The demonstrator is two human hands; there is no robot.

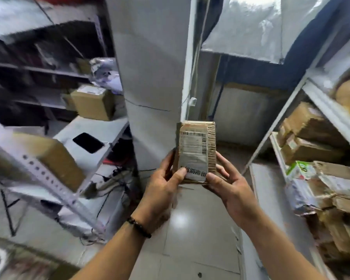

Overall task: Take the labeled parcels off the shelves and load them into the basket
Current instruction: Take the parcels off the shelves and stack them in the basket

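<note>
A small flat cardboard parcel (196, 150) with a white barcode label stands upright in front of me, held in both hands. My left hand (162, 184) grips its lower left edge, thumb pressed on the label. My right hand (228, 184) holds the lower right corner from the side and beneath. The shelf on the right (329, 110) carries several brown labeled parcels (309, 138). More boxes sit on the left shelf (40, 172). No basket shows in view.
A wide grey pillar (154, 77) rises straight ahead. A white table (93, 134) with a dark phone (88, 142) stands at the left, a brown box (91, 102) behind it. Cables lie on the floor by the pillar. A grey tiled aisle runs between the shelves.
</note>
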